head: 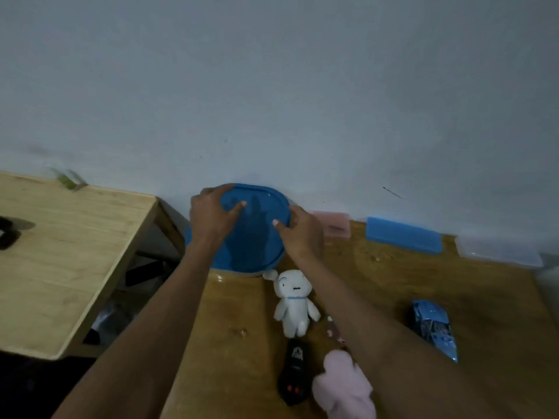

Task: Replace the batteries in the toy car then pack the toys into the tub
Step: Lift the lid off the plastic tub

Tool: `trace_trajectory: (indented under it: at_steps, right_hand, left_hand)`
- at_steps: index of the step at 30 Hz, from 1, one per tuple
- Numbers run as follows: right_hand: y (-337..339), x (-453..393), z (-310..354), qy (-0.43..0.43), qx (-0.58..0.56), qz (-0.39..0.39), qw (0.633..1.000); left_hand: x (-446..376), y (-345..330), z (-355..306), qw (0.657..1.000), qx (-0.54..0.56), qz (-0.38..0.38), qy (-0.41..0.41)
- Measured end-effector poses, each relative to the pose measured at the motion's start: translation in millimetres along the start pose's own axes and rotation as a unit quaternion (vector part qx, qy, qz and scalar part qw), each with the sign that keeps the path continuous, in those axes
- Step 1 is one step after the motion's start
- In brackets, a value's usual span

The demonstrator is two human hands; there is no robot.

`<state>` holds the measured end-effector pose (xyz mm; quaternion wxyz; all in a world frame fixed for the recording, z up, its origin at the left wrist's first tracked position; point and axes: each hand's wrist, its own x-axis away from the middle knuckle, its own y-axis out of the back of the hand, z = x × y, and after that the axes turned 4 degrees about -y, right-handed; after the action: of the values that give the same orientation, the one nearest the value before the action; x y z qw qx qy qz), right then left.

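Observation:
A round blue tub lid sits at the back of the brown table, against the wall. My left hand grips its left rim, fingers spread over the top. On the right rim my right hand pinches the edge. The tub beneath is mostly hidden by the lid. A white plush toy lies just in front of the lid. A black toy car rests nearer me, with a pink plush beside it. A blue toy car lies to the right.
A lighter wooden table stands to the left across a gap, with a dark object on it. Along the wall at the back right lie a pink box, a blue box and a clear box.

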<state>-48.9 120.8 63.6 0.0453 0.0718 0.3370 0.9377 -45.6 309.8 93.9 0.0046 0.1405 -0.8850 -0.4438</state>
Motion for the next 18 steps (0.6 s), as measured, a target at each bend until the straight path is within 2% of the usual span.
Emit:
trace_trajectory:
  at_steps: [2,6,10,18]
  right_hand:
    - [-18.2,3.3,-0.8,-0.011,0.026,-0.003,1.0]
    - [-39.9,-1.6,-7.5,-0.024,0.068,-0.027,0.997]
    - [-40.6,2.0,1.0,-0.032,0.082,-0.048,0.995]
    - [-37.4,2.2,1.2,-0.032,0.062,-0.027,0.997]
  left_hand:
    - [0.3,11.8,32.1,0.998,-0.034,0.038,0.048]
    - [10.8,21.8,51.0,0.989,0.025,0.115,0.089]
    - [13.0,14.1,59.3,0.992,0.02,0.101,0.074]
    - [13.2,13.0,58.9,0.995,0.005,0.08,0.064]
